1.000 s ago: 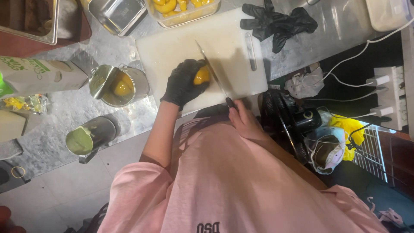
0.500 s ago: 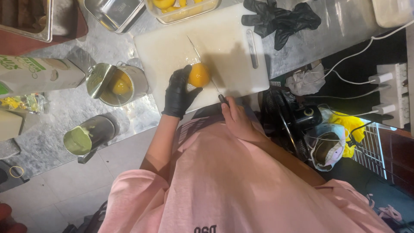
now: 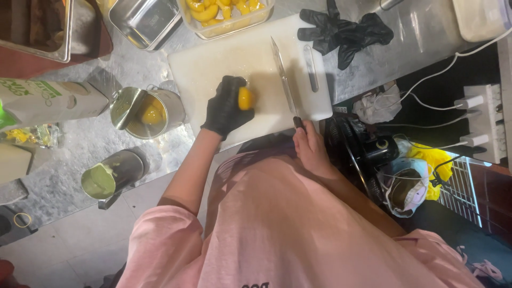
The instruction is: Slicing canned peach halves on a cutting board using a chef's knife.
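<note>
Grey metal counter (image 3: 69, 144), bearing white rectangular plastic cutting board (image 3: 213, 69). Left of board: opened round metal can (image 3: 146, 113) containing yellow fruit. On board: left hand (image 3: 226, 109) in black glove, fingers curled around yellow peach half (image 3: 246, 98), pressed to board near centre. Right hand (image 3: 310, 149), bare, fingers closed on black handle of long steel knife (image 3: 282, 80); blade just right of peach, apart from it.

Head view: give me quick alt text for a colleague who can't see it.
Seen from above, a person's gloved left hand holds a yellow fruit piece on a white cutting board, while the bare right hand holds a knife beside it. An open can of fruit and a tub of cut pieces stand nearby.
</note>
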